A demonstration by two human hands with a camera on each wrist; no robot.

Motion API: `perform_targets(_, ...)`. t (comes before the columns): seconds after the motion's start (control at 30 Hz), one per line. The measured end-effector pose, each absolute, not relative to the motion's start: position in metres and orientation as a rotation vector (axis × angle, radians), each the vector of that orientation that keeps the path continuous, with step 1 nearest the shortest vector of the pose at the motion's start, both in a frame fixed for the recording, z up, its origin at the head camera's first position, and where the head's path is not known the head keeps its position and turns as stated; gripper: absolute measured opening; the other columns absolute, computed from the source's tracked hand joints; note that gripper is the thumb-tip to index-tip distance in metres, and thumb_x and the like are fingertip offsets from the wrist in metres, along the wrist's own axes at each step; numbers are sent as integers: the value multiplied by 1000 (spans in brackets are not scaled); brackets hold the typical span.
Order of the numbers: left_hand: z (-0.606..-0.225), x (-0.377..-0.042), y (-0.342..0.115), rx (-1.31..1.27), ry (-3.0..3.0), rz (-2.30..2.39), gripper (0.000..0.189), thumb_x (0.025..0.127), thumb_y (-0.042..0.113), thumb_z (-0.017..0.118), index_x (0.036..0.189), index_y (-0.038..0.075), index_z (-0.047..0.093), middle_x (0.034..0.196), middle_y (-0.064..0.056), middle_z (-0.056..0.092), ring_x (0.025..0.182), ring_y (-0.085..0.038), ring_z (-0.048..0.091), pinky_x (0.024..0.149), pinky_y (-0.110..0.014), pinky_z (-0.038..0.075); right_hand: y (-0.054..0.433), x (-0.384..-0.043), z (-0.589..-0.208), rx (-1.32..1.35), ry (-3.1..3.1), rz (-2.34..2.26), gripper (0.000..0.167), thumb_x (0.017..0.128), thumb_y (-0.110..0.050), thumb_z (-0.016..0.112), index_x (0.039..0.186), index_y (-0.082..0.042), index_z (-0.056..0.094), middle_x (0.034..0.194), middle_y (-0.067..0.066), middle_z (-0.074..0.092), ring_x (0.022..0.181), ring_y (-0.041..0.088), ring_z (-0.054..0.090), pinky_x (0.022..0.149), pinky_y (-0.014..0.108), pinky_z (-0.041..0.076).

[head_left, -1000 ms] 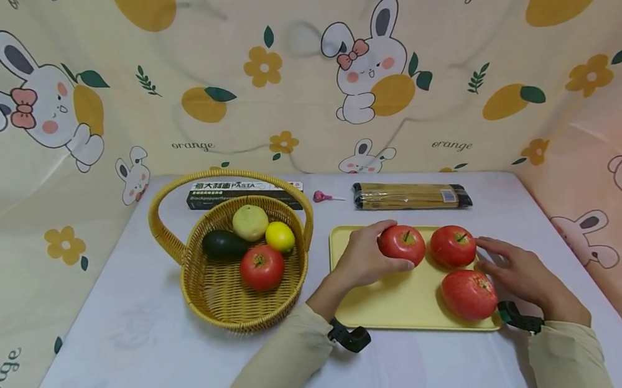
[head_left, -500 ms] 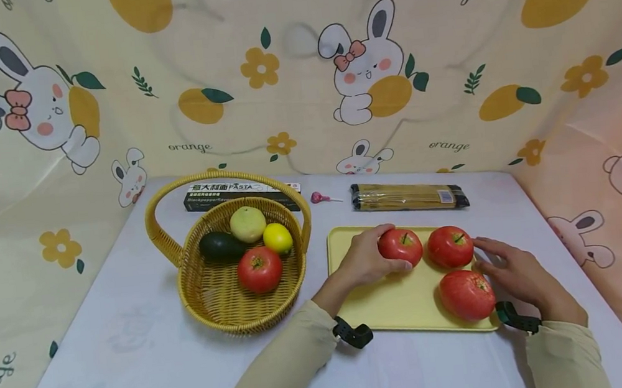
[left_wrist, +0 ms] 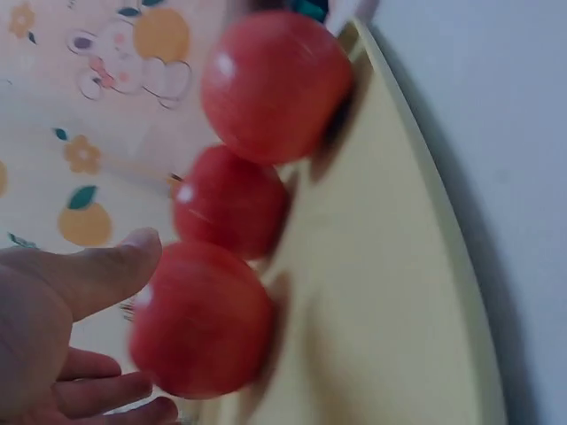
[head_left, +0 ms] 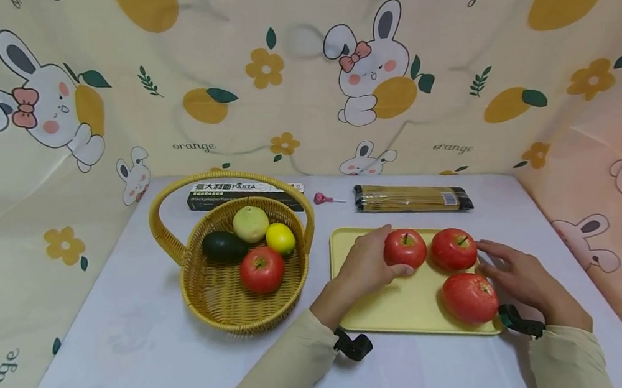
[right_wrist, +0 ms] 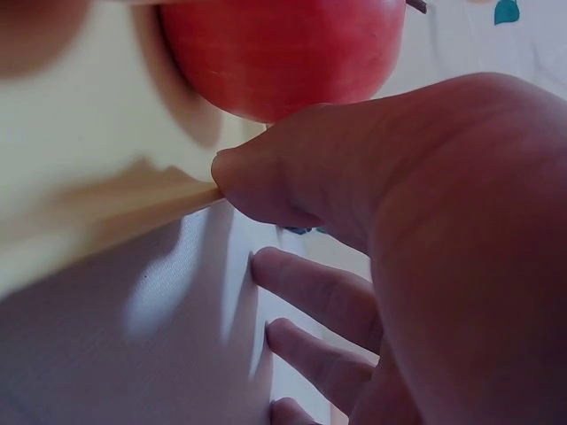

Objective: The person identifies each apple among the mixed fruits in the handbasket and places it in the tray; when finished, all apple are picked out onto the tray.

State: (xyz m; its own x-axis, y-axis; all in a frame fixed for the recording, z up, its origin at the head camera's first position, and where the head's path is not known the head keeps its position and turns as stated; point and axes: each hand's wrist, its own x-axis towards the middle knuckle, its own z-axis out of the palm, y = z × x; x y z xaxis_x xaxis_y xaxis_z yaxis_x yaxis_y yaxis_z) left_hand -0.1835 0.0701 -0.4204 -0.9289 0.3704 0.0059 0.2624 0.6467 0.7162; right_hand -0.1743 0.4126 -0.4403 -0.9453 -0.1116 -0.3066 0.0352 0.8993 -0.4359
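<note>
On a yellow tray (head_left: 406, 306) lie three red apples. My left hand (head_left: 364, 267) is beside the left apple (head_left: 406, 248), its thumb and fingers spread at the fruit's near side. In the left wrist view the thumb tip overlaps this apple's edge, and the fingers are straightened. The back right apple (head_left: 454, 249) and the front right apple (head_left: 470, 298) stand close together. At the tray's right edge, my right hand (head_left: 521, 273) has its thumb (right_wrist: 266, 177) on the rim, while its other fingers extend loosely outside, over the table.
Left of the tray stands a handled wicker basket (head_left: 198, 305) with a red fruit (head_left: 262, 269), a yellow lemon (head_left: 280, 239), a pale green round fruit (head_left: 251, 224) and a dark green avocado (head_left: 225, 246). Behind are a pasta box (head_left: 205, 201), a lollipop (head_left: 319, 198) and a spaghetti pack (head_left: 412, 197).
My left hand has drawn slightly left from the apple, its fingers loosening. The apples, tray and right hand keep their places; the head view shifts a little.
</note>
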Motion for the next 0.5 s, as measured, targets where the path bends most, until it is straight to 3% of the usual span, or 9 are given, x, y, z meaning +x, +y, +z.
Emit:
perform_targets(0.2,-393,-165,40,695,2618,1251,74,93,34,90,159,17,58,155,1,67,139,-24,62,120,-41,50,417,-173,-441,-58,2726,-656,76,110,-49,62,169,-8,39,169,38,33,149,70,30,103,89,39)
perform_targets(0.37,-376,-149,2,772,2470,1322,70,95,31,88,158,20,60,157,3,65,137,-25,67,113,-33,56,415,-175,-442,-56,2718,-657,74,110,-47,61,169,-8,39,170,39,32,149,70,30,103,89,39)
perform_targets(0.5,-362,-134,-31,766,2385,1351,69,95,30,87,158,22,61,157,3,64,138,-26,67,116,-38,55,414,-176,-441,-61,2708,-659,76,110,-49,61,169,-8,37,169,39,31,149,71,29,103,90,39)
